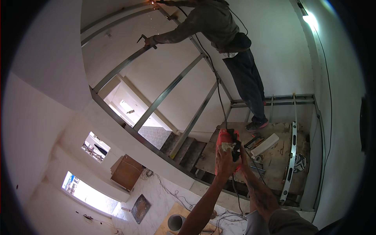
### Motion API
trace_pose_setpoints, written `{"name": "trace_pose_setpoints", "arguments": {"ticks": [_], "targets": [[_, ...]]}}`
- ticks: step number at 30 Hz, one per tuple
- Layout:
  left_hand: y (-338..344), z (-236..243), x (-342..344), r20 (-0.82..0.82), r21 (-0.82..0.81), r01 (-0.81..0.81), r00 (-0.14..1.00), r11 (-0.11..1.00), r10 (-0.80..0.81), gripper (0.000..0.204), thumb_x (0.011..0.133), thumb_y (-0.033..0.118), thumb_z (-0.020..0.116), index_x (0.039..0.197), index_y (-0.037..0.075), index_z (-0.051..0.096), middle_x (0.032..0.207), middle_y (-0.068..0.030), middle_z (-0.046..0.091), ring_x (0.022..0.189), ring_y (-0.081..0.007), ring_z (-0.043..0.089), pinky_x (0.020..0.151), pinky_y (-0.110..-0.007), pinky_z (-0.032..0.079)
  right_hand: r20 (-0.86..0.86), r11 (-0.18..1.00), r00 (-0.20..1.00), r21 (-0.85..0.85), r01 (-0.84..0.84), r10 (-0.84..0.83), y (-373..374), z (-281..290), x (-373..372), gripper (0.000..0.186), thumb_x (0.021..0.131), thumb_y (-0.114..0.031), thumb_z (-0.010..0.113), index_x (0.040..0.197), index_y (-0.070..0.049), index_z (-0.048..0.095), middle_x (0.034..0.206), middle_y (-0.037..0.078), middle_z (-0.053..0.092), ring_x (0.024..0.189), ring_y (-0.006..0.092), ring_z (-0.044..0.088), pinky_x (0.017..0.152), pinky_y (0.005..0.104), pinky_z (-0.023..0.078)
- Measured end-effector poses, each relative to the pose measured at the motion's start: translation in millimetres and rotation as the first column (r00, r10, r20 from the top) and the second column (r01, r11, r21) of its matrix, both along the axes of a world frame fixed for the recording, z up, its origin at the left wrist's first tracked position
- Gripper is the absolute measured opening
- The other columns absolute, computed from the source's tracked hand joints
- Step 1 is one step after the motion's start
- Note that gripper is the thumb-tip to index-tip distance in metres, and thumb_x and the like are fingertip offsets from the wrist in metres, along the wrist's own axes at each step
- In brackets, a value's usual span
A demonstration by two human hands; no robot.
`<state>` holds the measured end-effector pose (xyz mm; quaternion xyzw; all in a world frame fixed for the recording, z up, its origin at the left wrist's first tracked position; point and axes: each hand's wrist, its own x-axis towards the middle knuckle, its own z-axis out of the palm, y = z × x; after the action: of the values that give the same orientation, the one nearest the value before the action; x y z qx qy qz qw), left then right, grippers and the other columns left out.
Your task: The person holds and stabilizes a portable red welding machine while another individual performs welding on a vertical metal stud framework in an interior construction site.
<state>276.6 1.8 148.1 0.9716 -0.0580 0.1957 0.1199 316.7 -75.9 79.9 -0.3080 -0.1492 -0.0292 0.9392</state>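
Out in front of me, at chest height or above, is a red welding machine (pixel 222 138) with black parts on its top and side. My left hand (pixel 225 161) grips its near left side, fingers against a pale panel. On the right side my right hand (pixel 243 159) is closed around it, its fingers partly hidden. From the machine a black cable (pixel 220 94) runs up toward a co-worker (pixel 213 27) standing on the platform. One of the co-worker's hands is on a metal frame bar (pixel 125 65); sparks fly near the other, at the top.
A long spirit level (pixel 290 164), a white box-shaped piece (pixel 265 145) and loose tools lie on the platform (pixel 276 127). Steps (pixel 188 152) descend beside it. Below stand a brown cabinet (pixel 127 172) and a grey bucket (pixel 176 222). Loose cables (pixel 227 215) trail across the floor.
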Motion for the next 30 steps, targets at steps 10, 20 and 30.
{"name": "trace_pose_setpoints", "arguments": {"ticks": [10, 20, 30], "targets": [[3.8, -1.1, -1.8, -0.029, -0.022, 0.004, 1.0, 1.0, -0.005, 0.069, 0.073, 0.04, 0.076, 0.125, 0.001, 0.053, 0.144, -0.0394, 0.027, 0.131, -0.0553, 0.036, 0.107, -0.056, 0.036, -0.11, 0.996, 0.993, 0.085, -0.037, 0.046, 3.2, 3.7, -6.0, 0.064, 0.1, -0.06, 0.04, 0.133, -0.008, 0.053, 0.121, 0.011, 0.065, 0.103, 0.0238, 0.068, 0.091, 0.0375, 0.056], [5.4, 0.6, -8.0, -0.042, -0.008, -0.021, 0.999, 1.0, 0.021, 0.066, 0.073, 0.039, 0.075, 0.123, 0.001, 0.054, 0.144, -0.0394, 0.028, 0.131, -0.0548, 0.036, 0.107, -0.056, 0.036, -0.122, 0.999, 0.992, 0.022, -0.024, 0.027, 5.8, 4.2, -11.4, 0.065, 0.099, -0.062, 0.04, 0.133, -0.008, 0.054, 0.119, 0.012, 0.065, 0.101, 0.0257, 0.068, 0.091, 0.0393, 0.055], [1.9, 3.8, -12.9, -0.05, -0.029, -0.017, 0.999, 0.999, 0.016, 0.066, 0.074, 0.039, 0.075, 0.124, 0.002, 0.053, 0.144, -0.0385, 0.028, 0.131, -0.0547, 0.036, 0.106, -0.057, 0.037, -0.144, 0.979, 0.973, 0.125, -0.163, 0.18, 9.0, -17.5, 2.9, 0.065, 0.098, -0.062, 0.041, 0.132, -0.008, 0.055, 0.119, 0.012, 0.066, 0.101, 0.0258, 0.069, 0.09, 0.0392, 0.056]]}}
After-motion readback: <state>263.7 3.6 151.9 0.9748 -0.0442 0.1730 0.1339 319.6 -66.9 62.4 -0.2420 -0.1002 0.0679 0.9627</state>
